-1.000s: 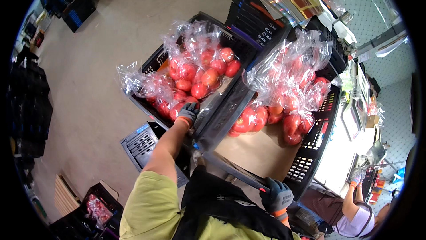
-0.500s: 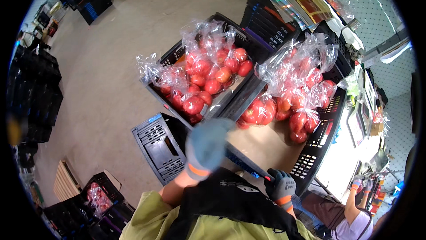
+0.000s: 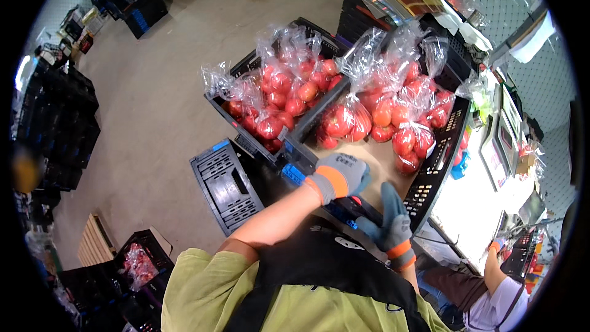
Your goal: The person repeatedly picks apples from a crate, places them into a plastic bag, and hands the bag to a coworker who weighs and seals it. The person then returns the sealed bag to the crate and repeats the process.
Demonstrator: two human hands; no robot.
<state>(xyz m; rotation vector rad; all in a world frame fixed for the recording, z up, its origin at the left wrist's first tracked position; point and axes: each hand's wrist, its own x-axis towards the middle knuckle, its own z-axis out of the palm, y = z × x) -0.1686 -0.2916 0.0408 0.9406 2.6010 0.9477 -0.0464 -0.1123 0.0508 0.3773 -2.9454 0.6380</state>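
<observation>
Both my hands wear grey gloves with orange cuffs. My left hand (image 3: 342,176) is over the near end of a black crate (image 3: 434,179), its back turned up. Its fingers bend down and are mostly hidden. To its right, my right hand (image 3: 391,222) is at the same crate's near rim, fingers stretched out and thumb apart, holding nothing. Clear bags of round red fruit (image 3: 344,121) fill the crate's far part, and brown lining (image 3: 393,186) shows in its near part. I cannot tell whether the fruit are apples or tomatoes.
Left of this crate stands another black crate (image 3: 221,108) of bagged red fruit. A grey-black crate (image 3: 226,188) sits lower left. A white worktable (image 3: 462,200) adjoins on the right, with a person (image 3: 499,298) at the lower right. Stacked black crates (image 3: 58,126) line the far left.
My left hand has swung right to the crate's near end. My right hand's fingers have gone from bent at the rim to stretched out. The view has shifted slightly.
</observation>
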